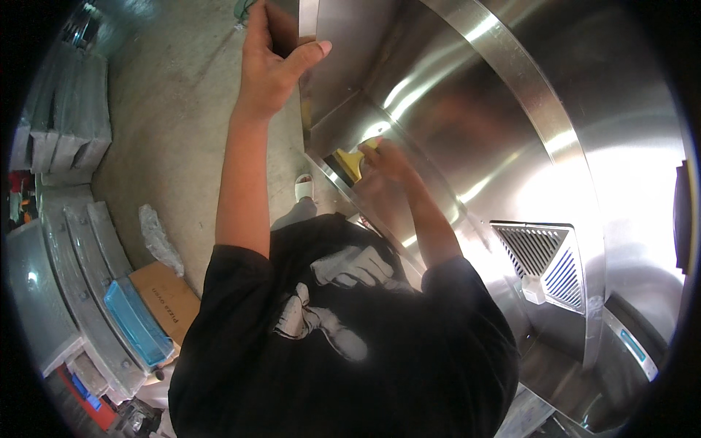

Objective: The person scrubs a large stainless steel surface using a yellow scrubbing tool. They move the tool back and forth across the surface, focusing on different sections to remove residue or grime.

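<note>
At 12 o'clock, the person's right hand (391, 160) clamped a yellow tool (350, 163) low inside a stainless-steel enclosure (445, 120), while the left hand (270, 77), thumb spread from fingers, touched its edge at 11 o'clock.

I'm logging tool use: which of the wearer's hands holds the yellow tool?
The right hand, lower in the picture, holds the yellow scraper. The left hand, higher up, has its thumb against the steel panel's edge instead.

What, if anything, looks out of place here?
The crumpled plastic by the cardboard box, at left: it looks like loose litter on the floor. I see no spill around the yellow scraper in the right hand.
</note>
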Demonstrator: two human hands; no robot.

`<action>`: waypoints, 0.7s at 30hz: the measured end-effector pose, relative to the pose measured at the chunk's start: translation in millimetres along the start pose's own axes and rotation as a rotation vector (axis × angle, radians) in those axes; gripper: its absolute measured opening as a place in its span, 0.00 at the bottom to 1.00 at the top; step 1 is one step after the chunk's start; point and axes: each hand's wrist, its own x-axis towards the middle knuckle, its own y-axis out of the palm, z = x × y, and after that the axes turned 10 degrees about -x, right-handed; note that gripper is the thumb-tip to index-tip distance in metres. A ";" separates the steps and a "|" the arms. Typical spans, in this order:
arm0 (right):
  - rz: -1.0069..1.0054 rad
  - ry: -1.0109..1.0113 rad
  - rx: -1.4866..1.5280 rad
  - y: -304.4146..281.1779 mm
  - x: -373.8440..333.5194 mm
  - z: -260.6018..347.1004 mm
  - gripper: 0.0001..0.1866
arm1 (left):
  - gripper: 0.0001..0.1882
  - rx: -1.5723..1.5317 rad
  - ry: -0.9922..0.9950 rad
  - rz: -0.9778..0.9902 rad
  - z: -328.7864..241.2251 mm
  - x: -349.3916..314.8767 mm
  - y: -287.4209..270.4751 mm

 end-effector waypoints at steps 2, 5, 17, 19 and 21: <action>-0.135 -0.047 -0.035 -4.7 1.8 -4.9 0.27 | 0.28 -0.024 -0.012 -0.006 0.9 -0.2 0.0; -0.257 0.144 0.095 -24.0 9.8 -11.1 0.28 | 0.31 -0.063 -0.029 -0.012 3.3 0.4 -0.9; -0.191 0.241 0.079 -28.9 -7.1 -14.1 0.22 | 0.31 -0.076 -0.036 0.008 8.1 -0.1 -3.0; -0.268 0.215 0.098 -38.5 1.0 -10.3 0.21 | 0.30 -0.100 -0.037 -0.005 9.9 0.6 -2.7; -0.290 0.209 0.134 -34.2 10.5 0.9 0.21 | 0.30 -0.102 -0.025 -0.001 10.7 1.7 -2.4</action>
